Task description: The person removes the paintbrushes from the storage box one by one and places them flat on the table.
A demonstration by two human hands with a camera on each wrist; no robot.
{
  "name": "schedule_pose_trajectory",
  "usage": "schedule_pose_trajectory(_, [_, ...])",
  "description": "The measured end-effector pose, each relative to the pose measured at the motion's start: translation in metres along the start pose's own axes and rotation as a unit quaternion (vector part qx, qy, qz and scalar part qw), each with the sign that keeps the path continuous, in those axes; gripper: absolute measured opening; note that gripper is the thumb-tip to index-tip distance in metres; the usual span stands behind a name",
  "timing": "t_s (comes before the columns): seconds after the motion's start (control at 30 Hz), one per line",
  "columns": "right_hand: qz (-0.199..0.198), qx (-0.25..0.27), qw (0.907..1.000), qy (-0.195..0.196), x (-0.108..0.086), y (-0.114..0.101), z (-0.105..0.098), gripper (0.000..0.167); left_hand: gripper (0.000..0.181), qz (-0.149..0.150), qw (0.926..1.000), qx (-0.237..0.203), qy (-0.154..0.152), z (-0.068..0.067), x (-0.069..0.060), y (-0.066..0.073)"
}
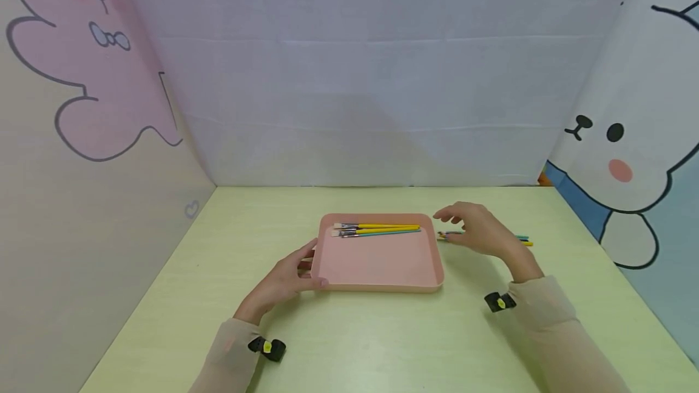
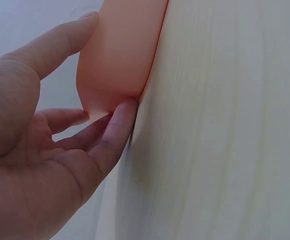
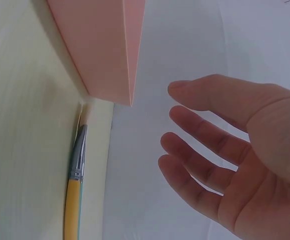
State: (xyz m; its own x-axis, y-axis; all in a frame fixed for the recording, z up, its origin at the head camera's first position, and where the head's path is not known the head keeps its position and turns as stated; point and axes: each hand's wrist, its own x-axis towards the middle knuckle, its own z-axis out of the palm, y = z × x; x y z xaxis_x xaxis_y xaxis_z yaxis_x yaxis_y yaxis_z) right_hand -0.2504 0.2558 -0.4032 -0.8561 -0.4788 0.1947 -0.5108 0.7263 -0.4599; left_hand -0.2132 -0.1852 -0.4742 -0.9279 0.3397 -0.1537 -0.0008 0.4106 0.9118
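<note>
A pink rectangular tray [image 1: 377, 267] sits on the table with several paintbrushes [image 1: 384, 228], yellow and teal handled, lying along its far side. My left hand [image 1: 286, 275] holds the tray's left end, thumb at the near corner and fingers against the side wall. In the left wrist view, the fingertips lie around the corner of the tray [image 2: 122, 50]. Over more paintbrushes [image 1: 525, 241] to the right of the tray hovers my right hand [image 1: 477, 229], its relaxed fingers apart. A yellow-handled paintbrush [image 3: 72, 200] lies below that hand in the right wrist view; the hand partly hides these brushes in the head view.
The pale wooden table [image 1: 360, 344] ends at a white sheet [image 1: 360, 108] behind. Cartoon-printed walls [image 1: 611, 156] stand at both sides. A small black device with a yellow mark [image 1: 267, 347] is strapped at each wrist.
</note>
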Motion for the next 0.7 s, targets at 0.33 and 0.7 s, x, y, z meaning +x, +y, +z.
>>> schedule_pose_trajectory(0.33, [-0.048, -0.021, 0.9983, -0.025, 0.031, -0.020, 0.008, 0.032, 0.103, 0.000, 1.0000, 0.005, 0.004, 0.001, 0.001, 0.000])
schedule_pose_trajectory(0.7, [-0.044, -0.012, 0.9937, -0.102, 0.072, -0.039, 0.020, 0.041, 0.104, -0.003, 1.0000, 0.006, 0.006, 0.001, 0.002, -0.001])
